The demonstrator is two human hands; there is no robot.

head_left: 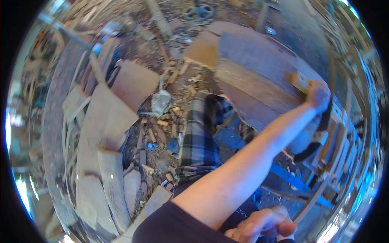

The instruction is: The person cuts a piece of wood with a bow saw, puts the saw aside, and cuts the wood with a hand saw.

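Note:
My left arm reaches across to the right, over a broad worktop of worn wooden boards (251, 81). At its right end my left hand (318, 96) is closed around one end of a small yellowish block (300, 81) with a pale face. The block rests on or just above the boards; blur hides which. Low in the view, close to my body, my right hand (263, 224) has its fingers curled in. Whatever it holds, if anything, is hidden. A thin chain (242, 212) shows beside it.
Large thin wooden sheets and offcuts (103, 109) lean and lie on the left. Wood scraps (162, 122) and a crumpled whitish bag (161, 102) litter the floor. My leg in plaid cloth (198, 137) is beside the worktop. Stacked wooden pieces (338, 141) stand at the right.

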